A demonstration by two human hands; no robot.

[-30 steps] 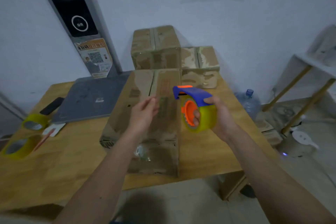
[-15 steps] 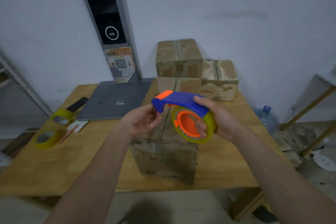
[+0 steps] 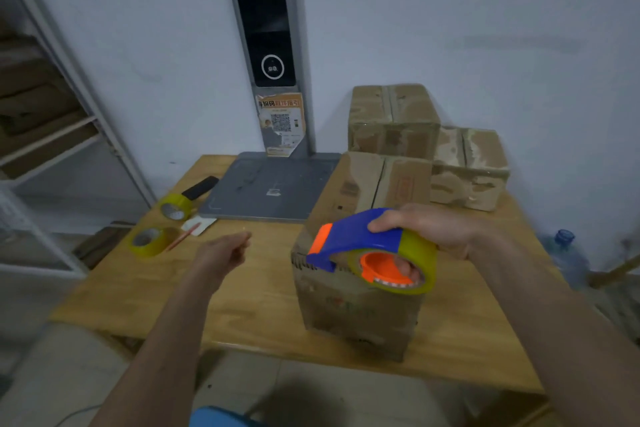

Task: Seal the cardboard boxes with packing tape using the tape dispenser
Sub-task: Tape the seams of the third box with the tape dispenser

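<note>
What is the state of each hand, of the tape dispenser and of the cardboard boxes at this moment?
Right hand: grips the blue and orange tape dispenser.
Left hand: holds nothing, blurred.
Tape dispenser: loaded, at near edge of nearest brown cardboard box.
Nearest box: flaps closed.
Two rear cardboard boxes: taped shut.

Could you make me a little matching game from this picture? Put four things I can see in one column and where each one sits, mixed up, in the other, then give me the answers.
Things:
1. tape dispenser
2. spare tape rolls
3. grey flat panel
4. water bottle

Places:
A. on the floor, right of the table
B. lying at the table's back, by the wall
C. at the table's left edge
D. gripped in the right hand, at the near cardboard box

Pairs: 1-D, 2-C, 3-B, 4-A
</note>
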